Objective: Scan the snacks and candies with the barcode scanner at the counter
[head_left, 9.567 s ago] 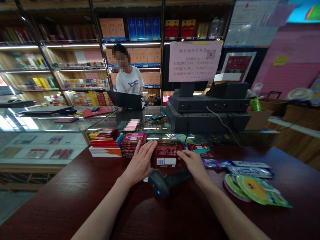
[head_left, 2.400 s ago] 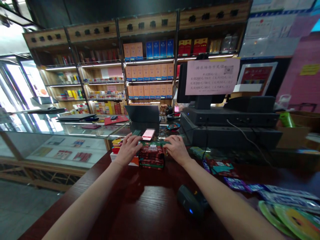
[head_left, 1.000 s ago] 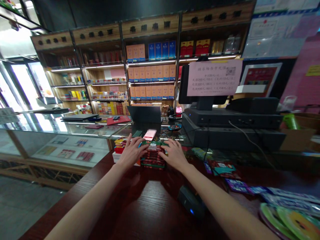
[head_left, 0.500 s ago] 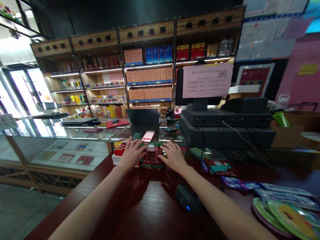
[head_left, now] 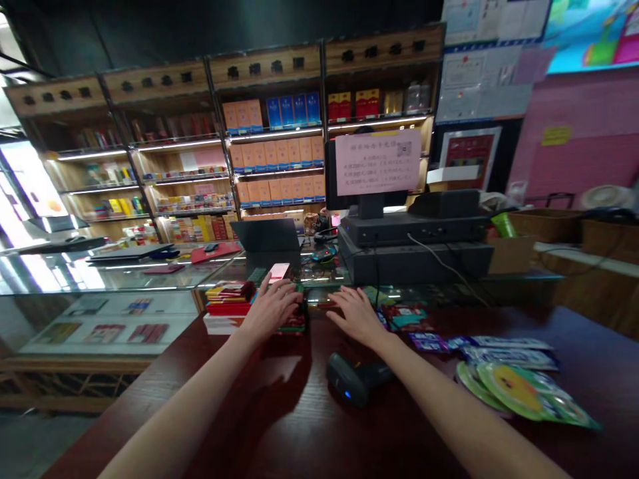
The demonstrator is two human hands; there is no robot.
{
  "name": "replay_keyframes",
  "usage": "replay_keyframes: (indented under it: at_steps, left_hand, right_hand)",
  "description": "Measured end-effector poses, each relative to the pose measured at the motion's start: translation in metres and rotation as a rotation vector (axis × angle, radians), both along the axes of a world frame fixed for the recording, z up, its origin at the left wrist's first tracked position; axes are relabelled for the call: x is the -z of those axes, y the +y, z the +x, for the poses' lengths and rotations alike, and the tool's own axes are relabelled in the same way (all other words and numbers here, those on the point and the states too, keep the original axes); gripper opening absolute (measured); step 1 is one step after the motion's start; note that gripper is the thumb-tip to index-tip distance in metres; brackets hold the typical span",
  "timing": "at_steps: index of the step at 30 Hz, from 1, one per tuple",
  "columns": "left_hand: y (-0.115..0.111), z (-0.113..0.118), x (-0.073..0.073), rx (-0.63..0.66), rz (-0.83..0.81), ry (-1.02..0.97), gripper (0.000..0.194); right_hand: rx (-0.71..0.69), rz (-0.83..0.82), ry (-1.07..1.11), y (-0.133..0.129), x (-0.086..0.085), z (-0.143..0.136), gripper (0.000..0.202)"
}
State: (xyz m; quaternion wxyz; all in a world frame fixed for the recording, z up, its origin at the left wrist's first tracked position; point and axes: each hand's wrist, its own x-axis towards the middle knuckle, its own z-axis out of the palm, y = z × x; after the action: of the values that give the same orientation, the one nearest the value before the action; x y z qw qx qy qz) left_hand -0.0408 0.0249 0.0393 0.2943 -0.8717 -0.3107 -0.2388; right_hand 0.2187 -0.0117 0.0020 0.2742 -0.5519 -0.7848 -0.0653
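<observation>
My left hand [head_left: 271,307] rests with its fingers stretched over a stack of dark red and green packets [head_left: 295,324], which it mostly hides. Beside that stack, to the left, is a pile of red and yellow packs [head_left: 230,306] with a white box at its base. My right hand [head_left: 357,314] is off the stack, above the dark counter, holding nothing, fingers extended. A red and teal packet [head_left: 407,317] lies to its right. Nearer to me, between my forearms, sits a black barcode scanner [head_left: 348,382] with a blue light.
On the right of the wooden counter [head_left: 249,426] lie purple packets [head_left: 429,342], blue-white long packets [head_left: 509,352] and round green-yellow packages [head_left: 514,389]. A register with a pink sign [head_left: 378,163] stands behind. A laptop [head_left: 269,236] and a pink-white card [head_left: 279,272] are on the glass case.
My right hand has come away from the packet stack to the right. My left hand has slid further over the stack. The view has turned right.
</observation>
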Motion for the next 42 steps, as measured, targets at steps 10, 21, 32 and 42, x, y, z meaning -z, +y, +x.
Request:
replay_keyframes:
  at_steps: [10,21,32,42]
  left_hand:
    - [-0.004,0.075,0.002,0.166,-0.064,0.054,0.025]
    - [0.002,0.158,0.021,0.255,-0.216,0.147,0.031]
    - [0.026,0.227,0.056,0.314,-0.401,0.293,0.037]
    - [0.038,0.238,0.070,0.248,-0.451,0.313,0.040]
  right_hand:
    - [0.145,-0.062,-0.061,-0.029,0.003,0.078,0.042]
    - [0.364,-0.226,-0.138,-0.047,0.009,0.155,0.039]
    - [0.515,-0.464,-0.118,-0.038,0.010,0.205,0.038]
    - [0.466,-0.599,-0.082,-0.029,0.009,0.216,0.031]
